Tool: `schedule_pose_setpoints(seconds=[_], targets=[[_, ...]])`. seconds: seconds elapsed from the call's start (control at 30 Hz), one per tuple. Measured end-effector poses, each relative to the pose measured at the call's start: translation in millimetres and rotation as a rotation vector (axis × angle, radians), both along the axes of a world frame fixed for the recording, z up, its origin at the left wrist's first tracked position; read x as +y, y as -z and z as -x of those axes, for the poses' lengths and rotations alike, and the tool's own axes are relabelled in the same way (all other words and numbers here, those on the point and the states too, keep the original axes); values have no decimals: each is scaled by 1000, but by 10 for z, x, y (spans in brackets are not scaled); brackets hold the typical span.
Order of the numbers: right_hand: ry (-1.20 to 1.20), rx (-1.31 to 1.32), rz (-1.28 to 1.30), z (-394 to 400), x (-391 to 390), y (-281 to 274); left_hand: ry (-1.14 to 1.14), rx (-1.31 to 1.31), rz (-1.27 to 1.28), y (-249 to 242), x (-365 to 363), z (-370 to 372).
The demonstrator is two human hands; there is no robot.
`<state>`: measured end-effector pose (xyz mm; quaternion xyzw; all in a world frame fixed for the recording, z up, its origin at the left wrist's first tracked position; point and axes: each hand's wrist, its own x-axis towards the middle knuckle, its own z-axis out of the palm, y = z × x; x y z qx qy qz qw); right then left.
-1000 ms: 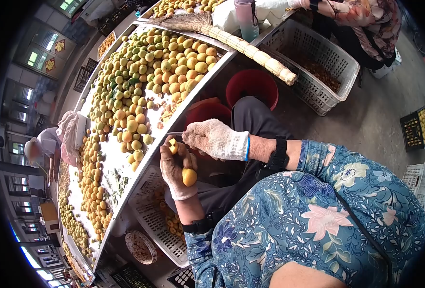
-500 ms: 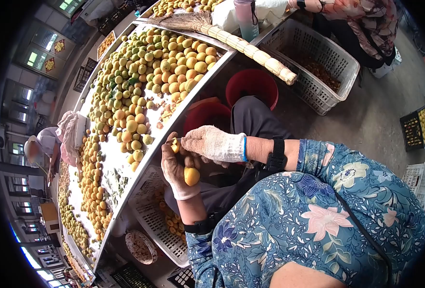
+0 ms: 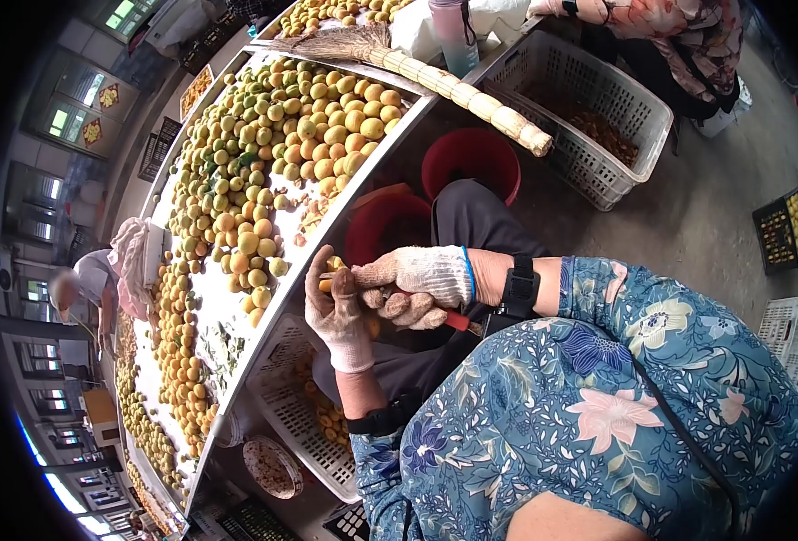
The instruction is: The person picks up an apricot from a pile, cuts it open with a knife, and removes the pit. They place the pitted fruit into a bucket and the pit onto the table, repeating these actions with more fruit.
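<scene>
My left hand (image 3: 337, 326), in a whitish knit glove with brown-stained fingers, is closed around a yellow apricot (image 3: 336, 262) held near the thumb and fingertips. My right hand (image 3: 417, 281), in a similar glove with a blue cuff edge, grips a small red-handled knife (image 3: 458, 321). Its handle sticks out below the fist, while the blade is mostly hidden at the fruit. Both hands meet above my lap, beside the edge of the sorting table (image 3: 304, 261). A bit of yellow, perhaps another apricot, shows behind the left hand.
Many apricots (image 3: 250, 242) lie on the table, with a straw broom (image 3: 453, 83) across its corner. Two red buckets (image 3: 473, 167) stand by my knees. White crates (image 3: 597, 171) sit right and below; one below holds apricot pieces (image 3: 331, 419). Co-workers sit beside and across.
My right fist has turned, bringing the red handle into view. The left fingers have risen around the fruit, and the whole apricot seen in the left palm is now mostly hidden.
</scene>
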<state>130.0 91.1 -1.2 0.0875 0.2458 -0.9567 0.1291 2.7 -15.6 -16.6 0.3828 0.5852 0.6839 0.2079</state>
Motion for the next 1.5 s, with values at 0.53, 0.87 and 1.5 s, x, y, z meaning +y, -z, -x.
schedule_pose_setpoints(seconds=[0.53, 0.87, 1.5], targets=[[311, -288, -728, 205, 153, -39, -249, -342, 7, -85, -96, 148], [582, -386, -663, 359, 255, 470, -1062, 444, 833, 231, -1519, 1605], [769, -203, -89, 148, 459, -126, -223, 577, 853, 271, -438, 1315]])
